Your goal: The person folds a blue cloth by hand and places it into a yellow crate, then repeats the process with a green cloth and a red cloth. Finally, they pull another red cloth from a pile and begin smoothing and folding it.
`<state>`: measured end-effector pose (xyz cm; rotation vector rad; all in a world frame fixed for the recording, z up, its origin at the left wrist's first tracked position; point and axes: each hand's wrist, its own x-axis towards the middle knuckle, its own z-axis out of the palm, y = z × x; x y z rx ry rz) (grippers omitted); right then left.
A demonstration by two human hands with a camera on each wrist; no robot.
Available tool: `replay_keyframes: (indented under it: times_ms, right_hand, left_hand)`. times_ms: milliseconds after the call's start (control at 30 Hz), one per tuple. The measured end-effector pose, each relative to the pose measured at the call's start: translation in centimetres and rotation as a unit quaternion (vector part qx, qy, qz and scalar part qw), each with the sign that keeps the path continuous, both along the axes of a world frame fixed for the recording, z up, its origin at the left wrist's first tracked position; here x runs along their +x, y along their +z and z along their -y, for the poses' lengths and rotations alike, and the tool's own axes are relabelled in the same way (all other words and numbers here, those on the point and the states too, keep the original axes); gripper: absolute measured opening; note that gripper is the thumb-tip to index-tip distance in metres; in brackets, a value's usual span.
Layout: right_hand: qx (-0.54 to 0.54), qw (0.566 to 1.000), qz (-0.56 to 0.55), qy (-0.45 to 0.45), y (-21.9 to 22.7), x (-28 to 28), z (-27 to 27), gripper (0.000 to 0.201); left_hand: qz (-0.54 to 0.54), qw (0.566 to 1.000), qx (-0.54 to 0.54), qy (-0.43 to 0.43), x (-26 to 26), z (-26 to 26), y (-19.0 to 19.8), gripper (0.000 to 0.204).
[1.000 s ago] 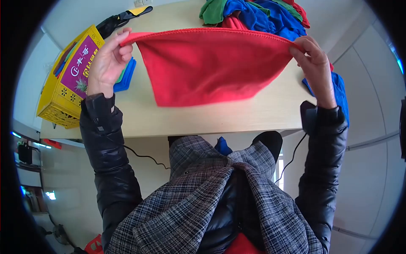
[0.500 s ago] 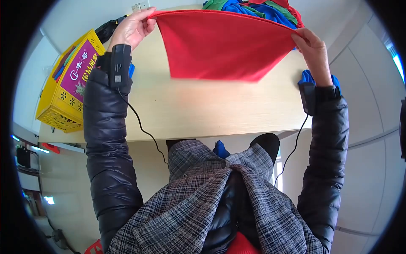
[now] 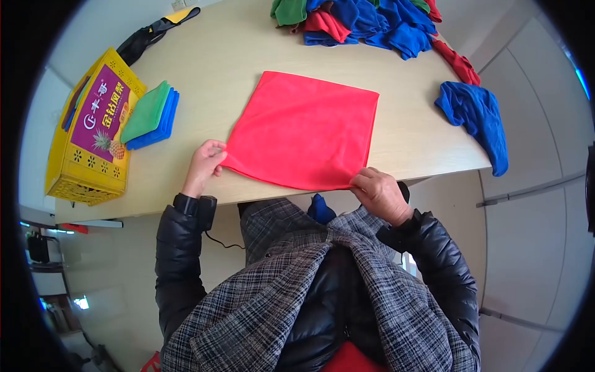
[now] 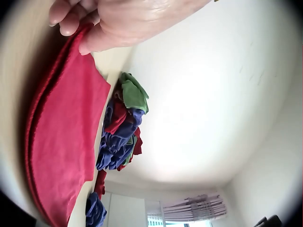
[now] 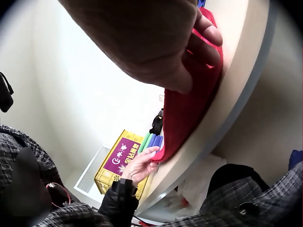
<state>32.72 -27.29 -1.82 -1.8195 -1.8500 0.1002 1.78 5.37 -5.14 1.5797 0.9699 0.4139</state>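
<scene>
A red cloth [image 3: 304, 133] lies spread on the table, its far edge flat and its near edge close to the table's front. My left hand [image 3: 204, 164] pinches the near left corner between thumb and fingers. At the near right corner my right hand [image 3: 382, 193] grips the cloth, with fingers curled over the edge. Two layered hems show along the near edge of the red cloth [image 4: 66, 127] in the left wrist view, slightly raised at the hand. In the right wrist view the left hand [image 5: 139, 165] holds the opposite corner.
Folded green [image 3: 149, 111] and blue cloths [image 3: 164, 127] are stacked beside a yellow crate [image 3: 93, 180] at left. A heap of mixed cloths [image 3: 384, 28] sits at the back. Along the right side lie a red cloth [image 3: 457, 62] and a blue cloth [image 3: 474, 108] hanging over the edge.
Both hands have come down and toward the body from the far side. The red cloth, earlier held up stretched in the air, now lies on the table with its near corners still held.
</scene>
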Motion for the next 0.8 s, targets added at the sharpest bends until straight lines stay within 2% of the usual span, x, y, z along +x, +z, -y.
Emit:
replay_keyframes:
  times_ms: [200, 300, 467, 567, 633, 733, 800]
  right_hand:
    - [-0.055, 0.996, -0.034, 0.060, 0.4, -2.2, -1.5, 0.011]
    - [-0.076, 0.993, -0.031, 0.083, -0.3, -2.9, -2.1, 0.012]
    - [-0.139, 0.985, -0.008, 0.101, 0.4, -1.9, -1.5, 0.010]
    - [-0.167, 0.982, 0.001, 0.093, 0.7, -0.4, 0.0, 0.010]
    - [-0.181, 0.980, 0.007, 0.084, 1.3, 0.9, 0.8, 0.010]
    - [-0.327, 0.942, -0.049, 0.064, 3.0, 3.7, 0.4, 0.011]
    - [-0.186, 0.966, -0.176, -0.035, 1.9, 6.9, -1.5, 0.015]
  left_hand:
    - [-0.036, 0.999, -0.011, -0.006, 0.0, -3.6, 0.7, 0.027]
    - [-0.076, 0.995, -0.027, -0.050, 0.6, -4.9, 1.2, 0.033]
    - [-0.128, 0.984, -0.011, -0.125, -0.1, -3.7, 2.6, 0.033]
    - [-0.155, 0.967, -0.045, -0.197, -0.8, -1.1, 3.3, 0.033]
    - [-0.168, 0.961, -0.047, -0.214, -0.7, -0.7, 4.4, 0.031]
    - [-0.193, 0.949, -0.048, -0.244, 0.0, -1.6, 4.6, 0.028]
    - [-0.158, 0.966, 0.077, -0.191, 2.2, -5.4, 2.7, 0.023]
